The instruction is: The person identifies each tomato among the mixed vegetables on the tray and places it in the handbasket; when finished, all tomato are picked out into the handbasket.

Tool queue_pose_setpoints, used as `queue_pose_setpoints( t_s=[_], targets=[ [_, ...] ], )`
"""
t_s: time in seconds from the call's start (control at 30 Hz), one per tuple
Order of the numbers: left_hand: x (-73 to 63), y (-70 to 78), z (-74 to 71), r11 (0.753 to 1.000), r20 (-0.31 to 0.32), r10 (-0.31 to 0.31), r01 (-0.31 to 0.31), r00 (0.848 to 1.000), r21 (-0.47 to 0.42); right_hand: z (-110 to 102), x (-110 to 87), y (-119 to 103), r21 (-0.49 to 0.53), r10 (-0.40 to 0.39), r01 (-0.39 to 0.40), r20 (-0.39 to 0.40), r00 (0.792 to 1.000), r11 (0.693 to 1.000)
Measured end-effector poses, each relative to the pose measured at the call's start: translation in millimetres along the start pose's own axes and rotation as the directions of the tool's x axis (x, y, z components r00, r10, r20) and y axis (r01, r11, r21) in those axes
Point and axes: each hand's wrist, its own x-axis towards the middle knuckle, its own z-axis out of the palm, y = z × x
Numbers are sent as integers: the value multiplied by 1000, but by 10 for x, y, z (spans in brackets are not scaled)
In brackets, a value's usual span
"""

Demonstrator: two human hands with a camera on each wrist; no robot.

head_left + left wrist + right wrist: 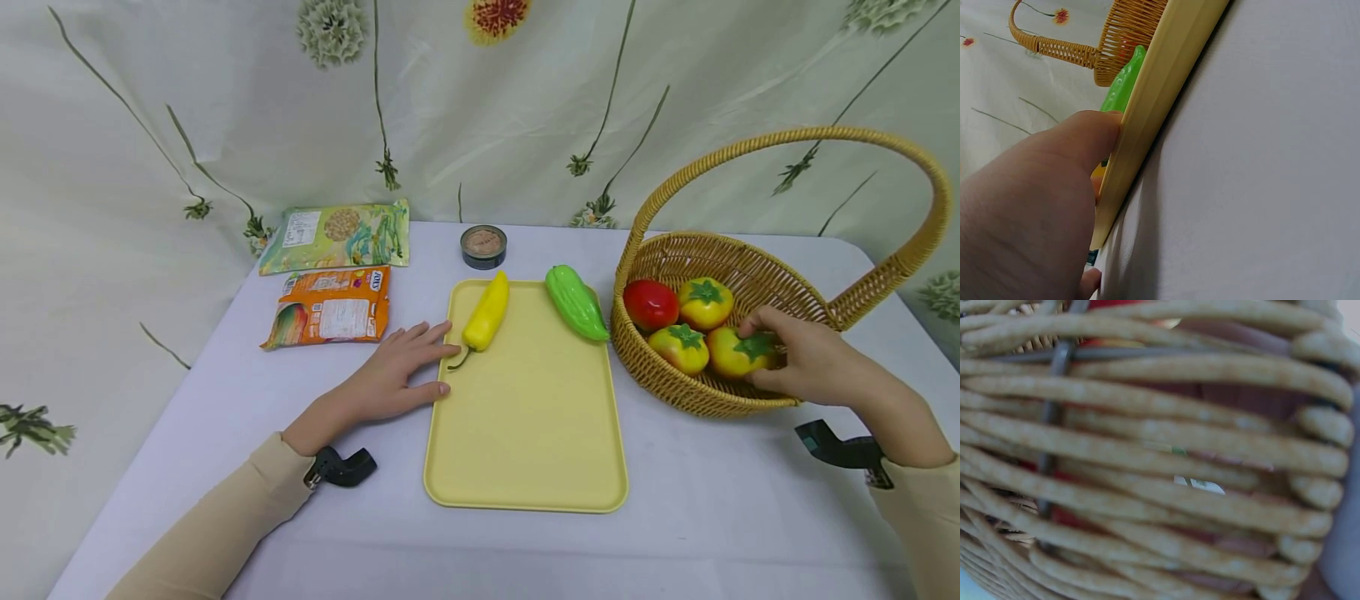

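A yellow tray point(525, 433) lies on the table. My left hand point(393, 375) rests at its left edge, fingers spread, with the thumb against the rim in the left wrist view. A yellow pepper point(487, 315) with a curved stem lies on the tray by those fingertips. Across the tray's far right corner leans a green pepper point(576, 302). Inside the wicker basket point(678, 392), my right hand point(817, 354) holds a yellow-red tomato point(738, 352) with a green star-shaped top between thumb and fingers. Woven strands fill the right wrist view and hide most of that grip.
Two similar yellow tomatoes point(705, 302) and a red one point(651, 304) share the basket, whose tall handle point(795, 136) arches over it. A small round can point(483, 246) stands behind the tray. An orange packet point(330, 307) and a green packet point(337, 236) lie at the back left.
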Motion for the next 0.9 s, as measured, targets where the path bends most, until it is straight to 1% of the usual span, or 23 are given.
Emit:
queue_pose_setpoints(
  t_s=[0.3, 0.6, 0.9],
  targets=[
    [2, -8, 5, 1000, 3, -5, 5, 1000, 5, 13, -9, -6, 4, -17, 17, -27, 999, 1000],
    [2, 9, 2, 1000, 4, -11, 11, 1000, 8, 7, -9, -14, 27, 10, -10, -20, 1000, 1000],
    [-1, 17, -3, 1000, 5, -12, 12, 1000, 3, 3, -9, -24, 29, 14, -14, -26, 1000, 999]
  ],
)
